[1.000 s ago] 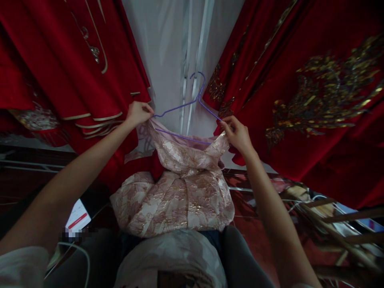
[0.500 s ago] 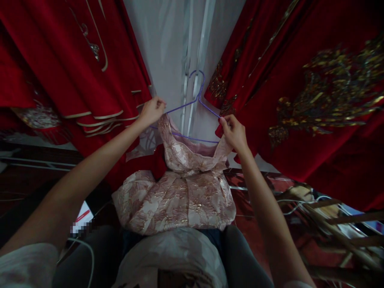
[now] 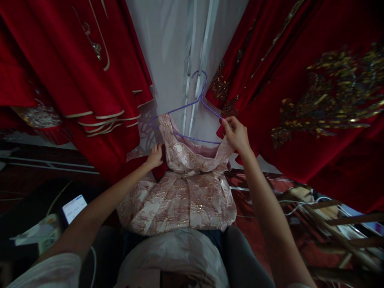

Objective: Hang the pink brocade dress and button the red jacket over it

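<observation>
A pale pink brocade dress with gold threads lies over my lap, its bodice raised in front of me. Its left strap loops over a purple hanger, whose hook points up toward a pale metal pole. My right hand pinches the hanger's right arm together with the right strap. Lower on the other side, my left hand has its fingers curled at the red cloth beside the bodice. Its fingertips are partly hidden there.
Red garments hang at left and right, the right one with gold sequins. A lit phone lies on a dark surface at lower left. At lower right stands a wooden rack with cables and other items.
My left hand has left the hanger's left end and the strap and moved down to the red cloth. The right hand stays on the hanger and strap. More of the phone shows.
</observation>
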The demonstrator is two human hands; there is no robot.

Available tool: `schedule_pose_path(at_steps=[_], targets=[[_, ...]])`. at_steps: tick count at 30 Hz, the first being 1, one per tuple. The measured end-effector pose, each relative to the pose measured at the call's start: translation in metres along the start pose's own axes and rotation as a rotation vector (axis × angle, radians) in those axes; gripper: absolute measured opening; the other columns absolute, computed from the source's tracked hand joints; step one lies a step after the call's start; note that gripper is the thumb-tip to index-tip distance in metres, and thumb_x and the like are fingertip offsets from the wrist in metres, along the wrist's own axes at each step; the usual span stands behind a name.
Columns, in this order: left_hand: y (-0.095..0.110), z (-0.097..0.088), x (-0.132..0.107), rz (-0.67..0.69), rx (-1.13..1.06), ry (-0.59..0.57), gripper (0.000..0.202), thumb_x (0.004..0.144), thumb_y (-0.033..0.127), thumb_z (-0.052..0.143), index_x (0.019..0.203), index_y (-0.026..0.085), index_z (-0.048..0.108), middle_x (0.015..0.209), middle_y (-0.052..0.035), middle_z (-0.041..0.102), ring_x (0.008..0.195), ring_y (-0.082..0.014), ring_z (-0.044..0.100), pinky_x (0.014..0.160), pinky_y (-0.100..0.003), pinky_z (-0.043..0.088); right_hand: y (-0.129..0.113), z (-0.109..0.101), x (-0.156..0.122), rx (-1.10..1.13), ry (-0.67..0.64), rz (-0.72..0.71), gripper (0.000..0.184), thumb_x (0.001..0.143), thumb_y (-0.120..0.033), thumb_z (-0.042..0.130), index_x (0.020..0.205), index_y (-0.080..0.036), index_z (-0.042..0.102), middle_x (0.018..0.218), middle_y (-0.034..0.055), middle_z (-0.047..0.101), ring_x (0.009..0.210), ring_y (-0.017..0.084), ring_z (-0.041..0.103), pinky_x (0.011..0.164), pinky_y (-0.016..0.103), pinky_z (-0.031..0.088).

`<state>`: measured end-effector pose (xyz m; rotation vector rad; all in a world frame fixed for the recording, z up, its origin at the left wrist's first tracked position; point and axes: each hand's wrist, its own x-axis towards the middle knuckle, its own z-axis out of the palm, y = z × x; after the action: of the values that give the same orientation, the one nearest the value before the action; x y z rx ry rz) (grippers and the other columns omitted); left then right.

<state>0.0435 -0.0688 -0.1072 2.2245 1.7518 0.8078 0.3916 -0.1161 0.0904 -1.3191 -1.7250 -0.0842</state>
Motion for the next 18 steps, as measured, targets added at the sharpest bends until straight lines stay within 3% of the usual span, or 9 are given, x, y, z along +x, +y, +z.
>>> schedule_pose_path(at_steps=[2, 4, 7, 10, 15, 18], targets=[[-0.009, -0.008, 0.007, -0.148, -0.145, 0.034, 0.073, 0.054, 0.010, 0.063, 0.125, 0.014, 0.047, 0.126, -0.0181, 0.055, 0.121, -0.0331, 0.051, 0.099, -0.040, 0.042, 0.000, -0.002, -0.001, -0.004, -0.008, -0.015, 0.041, 0.091, -0.056, 0.039, 0.089, -0.021, 0.060, 0.069, 0.0020, 0.063, 0.061, 0.015, 0.056, 0.060, 0.025, 0.036], [-0.019, -0.023, 0.019, -0.358, -0.307, 0.049, 0.049, 0.057, 0.012, 0.058, 0.106, 0.016, 0.060, 0.100, -0.0126, 0.067, 0.105, -0.0306, 0.061, 0.090, -0.037, 0.047, 0.001, -0.002, -0.001, -0.007, -0.015, -0.021, 0.040, 0.091, -0.056, 0.040, 0.090, -0.021, 0.060, 0.068, 0.0017, 0.062, 0.061, 0.015, 0.056, 0.059, 0.025, 0.036], [-0.030, -0.050, 0.032, -0.488, -0.418, 0.055, 0.024, 0.064, 0.022, 0.054, 0.084, 0.015, 0.065, 0.076, -0.0091, 0.069, 0.081, -0.0272, 0.067, 0.071, -0.033, 0.052, 0.003, 0.000, -0.001, -0.008, -0.011, -0.014, 0.040, 0.091, -0.056, 0.040, 0.091, -0.021, 0.061, 0.069, 0.0019, 0.062, 0.061, 0.016, 0.056, 0.060, 0.025, 0.036], [-0.032, -0.075, 0.031, -0.509, -0.511, 0.027, 0.025, 0.067, 0.033, 0.057, 0.082, 0.014, 0.067, 0.069, -0.0075, 0.070, 0.066, -0.0240, 0.066, 0.060, -0.031, 0.052, 0.004, 0.001, 0.000, -0.003, -0.004, -0.010, 0.040, 0.090, -0.056, 0.041, 0.091, -0.021, 0.061, 0.070, 0.0022, 0.064, 0.062, 0.016, 0.056, 0.060, 0.025, 0.036], [-0.017, -0.099, 0.018, -0.415, -0.682, -0.173, 0.049, 0.050, 0.045, 0.080, 0.090, 0.017, 0.071, 0.083, -0.0069, 0.074, 0.075, -0.0224, 0.067, 0.070, -0.030, 0.053, 0.004, -0.001, 0.000, 0.010, -0.020, -0.019, 0.041, 0.090, -0.057, 0.041, 0.089, -0.021, 0.061, 0.069, 0.0017, 0.063, 0.061, 0.015, 0.055, 0.060, 0.025, 0.036], [-0.009, -0.101, 0.023, -0.435, -0.777, -0.148, 0.050, 0.051, 0.051, 0.077, 0.085, 0.015, 0.071, 0.082, -0.0083, 0.073, 0.075, -0.0231, 0.067, 0.072, -0.033, 0.053, 0.004, -0.003, 0.000, 0.005, -0.020, -0.017, 0.040, 0.090, -0.056, 0.041, 0.090, -0.021, 0.061, 0.066, 0.0010, 0.061, 0.060, 0.015, 0.055, 0.059, 0.024, 0.036]])
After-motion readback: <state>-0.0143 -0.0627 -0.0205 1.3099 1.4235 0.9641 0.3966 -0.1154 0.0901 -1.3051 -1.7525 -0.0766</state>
